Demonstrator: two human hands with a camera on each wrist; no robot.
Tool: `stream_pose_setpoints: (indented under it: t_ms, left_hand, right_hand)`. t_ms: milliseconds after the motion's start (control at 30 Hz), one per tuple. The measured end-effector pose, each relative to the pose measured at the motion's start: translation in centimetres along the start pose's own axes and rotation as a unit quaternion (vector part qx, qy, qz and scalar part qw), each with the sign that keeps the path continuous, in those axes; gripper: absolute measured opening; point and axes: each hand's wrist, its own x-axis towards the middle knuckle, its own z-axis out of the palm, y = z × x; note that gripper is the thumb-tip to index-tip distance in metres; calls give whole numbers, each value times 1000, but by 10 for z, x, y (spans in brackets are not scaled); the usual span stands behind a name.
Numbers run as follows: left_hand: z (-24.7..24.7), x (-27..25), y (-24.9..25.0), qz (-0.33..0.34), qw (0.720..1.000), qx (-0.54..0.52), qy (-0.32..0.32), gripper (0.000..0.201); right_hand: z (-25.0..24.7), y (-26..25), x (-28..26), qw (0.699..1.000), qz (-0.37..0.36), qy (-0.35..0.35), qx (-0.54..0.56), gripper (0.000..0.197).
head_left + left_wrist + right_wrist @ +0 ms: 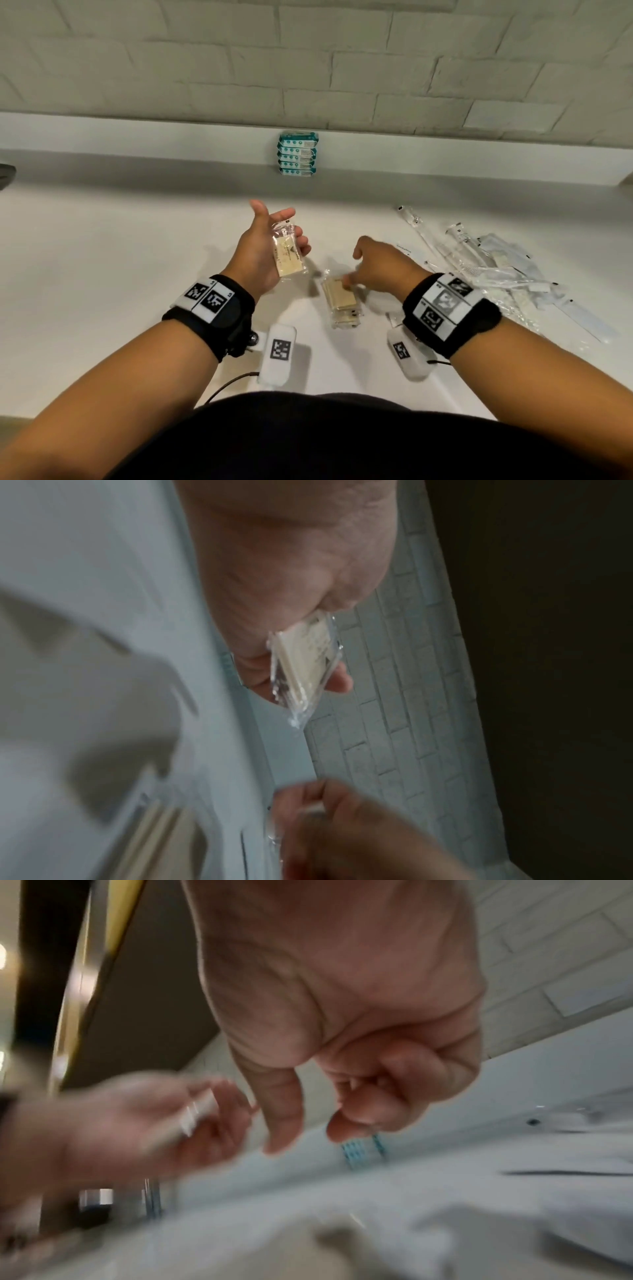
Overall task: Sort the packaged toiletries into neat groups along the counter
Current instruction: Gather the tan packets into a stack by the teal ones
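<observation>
My left hand (270,246) is raised palm up above the white counter (120,260), its fingers curled round a clear packet (288,255) with a beige item inside; the same packet (304,664) shows in the left wrist view. A small stack of like beige packets (342,301) lies on the counter between my hands. My right hand (376,267) hovers over that stack, thumb tip at its top edge. In the right wrist view the right hand (359,1042) has curled fingers with nothing seen in them. A neat stack of teal packs (297,155) stands against the back ledge.
A loose heap of clear-wrapped toiletries (496,270), long thin ones among them, covers the counter to the right. A brick wall (308,68) rises behind the ledge. Bare counter stretches to the left. A dark object (5,174) peeks in at the far left edge.
</observation>
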Motion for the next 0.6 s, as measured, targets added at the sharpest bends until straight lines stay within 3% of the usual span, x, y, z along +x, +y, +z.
stream_pose_setpoints:
  t_ms: [67, 167, 233, 300, 367, 400, 433, 500, 600]
  left_hand:
    - [7, 0, -2, 6, 1000, 4, -4, 70]
    - [26, -3, -4, 9, 999, 17, -35, 72]
    - [35, -1, -4, 16, 997, 51, -50, 78]
    - [34, 0, -1, 9, 992, 114, -59, 78]
    - [30, -4, 1, -33, 985, 150, -83, 57]
    - [28, -6, 0, -45, 982, 156, -92, 38]
    - [27, -8, -1, -44, 982, 157, -95, 21]
    - [26, -9, -4, -15, 982, 173, -81, 12]
    - [25, -9, -5, 16, 975, 214, -65, 10]
  right_hand:
    - [-14, -10, -6, 989, -59, 3, 134, 43]
    - [-16, -27, -15, 947, -142, -27, 288, 27]
    - [-10, -30, -13, 932, -173, 70, 311, 11]
    - [-5, -21, -5, 897, -223, 248, 289, 10]
    - [-3, -6, 3, 854, -292, 378, 205, 19]
    - [-2, 2, 5, 844, -319, 401, 162, 22]
    - [-1, 8, 7, 841, -337, 401, 137, 23]
    - [1, 14, 8, 855, -332, 363, 166, 30]
    - [-12, 9, 1, 870, -221, 234, 373, 33]
